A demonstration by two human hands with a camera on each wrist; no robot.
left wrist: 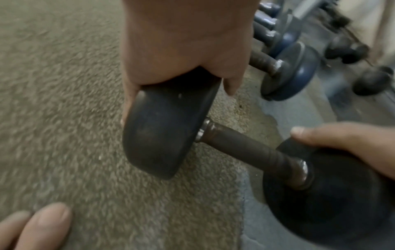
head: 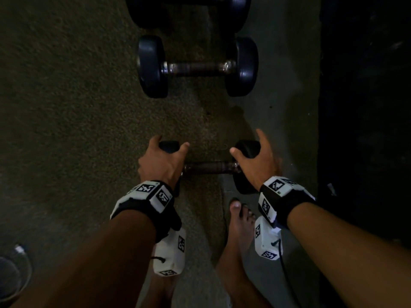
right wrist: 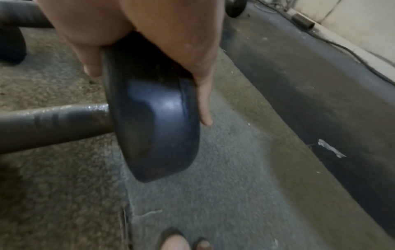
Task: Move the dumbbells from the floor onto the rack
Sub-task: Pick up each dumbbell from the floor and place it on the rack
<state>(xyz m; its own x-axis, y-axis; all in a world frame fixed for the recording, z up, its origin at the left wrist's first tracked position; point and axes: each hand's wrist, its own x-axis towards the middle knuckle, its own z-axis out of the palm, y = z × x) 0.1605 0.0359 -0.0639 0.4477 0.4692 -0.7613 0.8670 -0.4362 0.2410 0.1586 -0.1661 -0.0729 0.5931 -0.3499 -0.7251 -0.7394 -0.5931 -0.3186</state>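
A black dumbbell with a dark metal handle lies crosswise in front of me, low over the carpet; whether it touches the floor I cannot tell. My left hand grips its left head from above, thumb on the inner face and fingers down the outer face. My right hand grips the right head the same way. A second black dumbbell lies on the floor just beyond. A third dumbbell is cut off at the top edge.
My bare foot stands right behind the held dumbbell. A dark raised strip runs along the right side. Blurred rack parts and more weights show ahead in the left wrist view. A cable and a round object lie at lower left.
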